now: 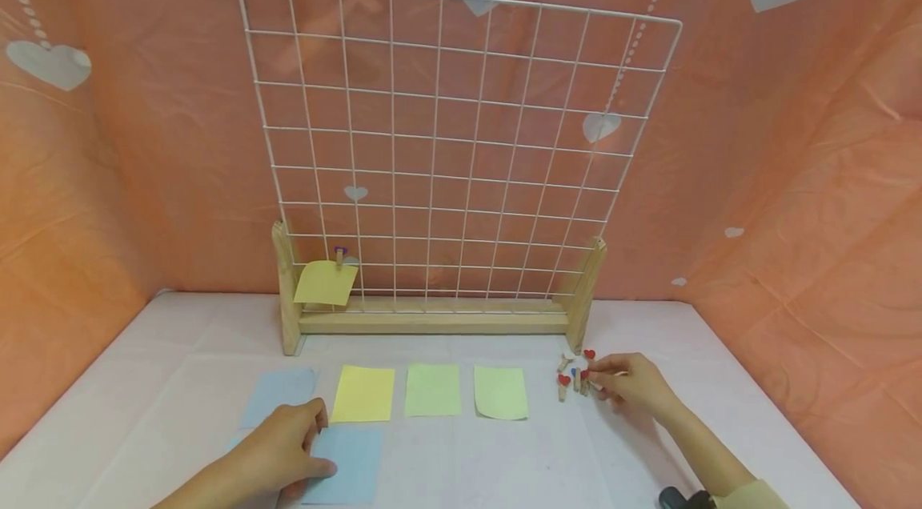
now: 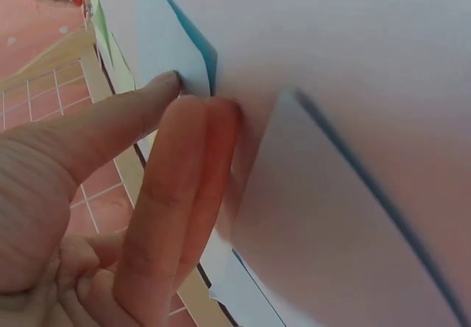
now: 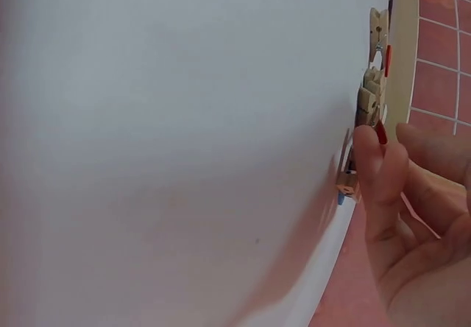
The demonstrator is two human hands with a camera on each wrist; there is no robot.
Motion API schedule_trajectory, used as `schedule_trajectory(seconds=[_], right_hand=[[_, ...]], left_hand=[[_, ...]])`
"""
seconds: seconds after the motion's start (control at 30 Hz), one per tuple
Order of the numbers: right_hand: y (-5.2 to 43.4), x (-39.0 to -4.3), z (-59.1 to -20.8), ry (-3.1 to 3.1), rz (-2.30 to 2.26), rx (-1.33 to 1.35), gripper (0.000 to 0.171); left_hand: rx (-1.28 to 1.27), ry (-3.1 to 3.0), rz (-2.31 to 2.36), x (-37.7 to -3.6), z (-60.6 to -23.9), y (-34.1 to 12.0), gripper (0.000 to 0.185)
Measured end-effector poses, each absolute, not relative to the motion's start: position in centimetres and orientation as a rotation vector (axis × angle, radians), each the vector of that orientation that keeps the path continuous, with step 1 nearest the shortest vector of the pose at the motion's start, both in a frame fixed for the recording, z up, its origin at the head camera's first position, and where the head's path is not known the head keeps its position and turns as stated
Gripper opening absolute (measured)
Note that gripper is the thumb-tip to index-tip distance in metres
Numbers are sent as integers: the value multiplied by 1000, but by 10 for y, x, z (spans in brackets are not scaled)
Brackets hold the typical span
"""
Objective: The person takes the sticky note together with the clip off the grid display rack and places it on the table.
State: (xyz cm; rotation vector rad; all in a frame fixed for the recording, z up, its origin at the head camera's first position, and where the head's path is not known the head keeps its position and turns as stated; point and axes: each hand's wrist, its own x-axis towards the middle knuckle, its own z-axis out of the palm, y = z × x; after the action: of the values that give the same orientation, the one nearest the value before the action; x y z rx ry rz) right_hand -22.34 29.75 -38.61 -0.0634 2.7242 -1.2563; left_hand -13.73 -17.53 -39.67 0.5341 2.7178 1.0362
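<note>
Blue paper (image 1: 344, 462) under flat left hand (image 1: 281, 449) — right hand (image 1: 634, 382) pinches clothespin (image 1: 585, 381).

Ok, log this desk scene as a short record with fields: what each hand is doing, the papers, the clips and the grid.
left hand: fingers rest on a blue sheet at the table's near edge
right hand: fingertips pinch one of the small wooden clips, lying in a loose cluster
sheets in row: second blue sheet, yellow sheet, two green sheets
wire grid: white, upright in a wooden stand
already hung: yellow note clipped at the grid's lower left
table: white cover
</note>
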Motion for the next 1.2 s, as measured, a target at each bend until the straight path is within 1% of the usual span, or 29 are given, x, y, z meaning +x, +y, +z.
schedule_trajectory(seconds=[0.33, 0.53, 0.73, 0.93, 1.2], right_hand=[[292, -227, -378, 2785, -1259, -85, 28], [283, -235, -373, 2863, -1270, -86, 28], [267, -243, -366, 2852, -1373, -111, 31], [244, -249, -361, 2754, -1500, -224, 35], [213, -256, -361, 2690, -1593, -336, 31]], left_hand=[[454, 2668, 1211, -150, -391, -182, 25], [286, 2706, 1293, -164, -385, -185, 18], [63, 2655, 1436, -177, -381, -185, 18], [-17, 2692, 1496, -186, -377, -187, 18], [-109, 2753, 1550, -195, -371, -190, 20]])
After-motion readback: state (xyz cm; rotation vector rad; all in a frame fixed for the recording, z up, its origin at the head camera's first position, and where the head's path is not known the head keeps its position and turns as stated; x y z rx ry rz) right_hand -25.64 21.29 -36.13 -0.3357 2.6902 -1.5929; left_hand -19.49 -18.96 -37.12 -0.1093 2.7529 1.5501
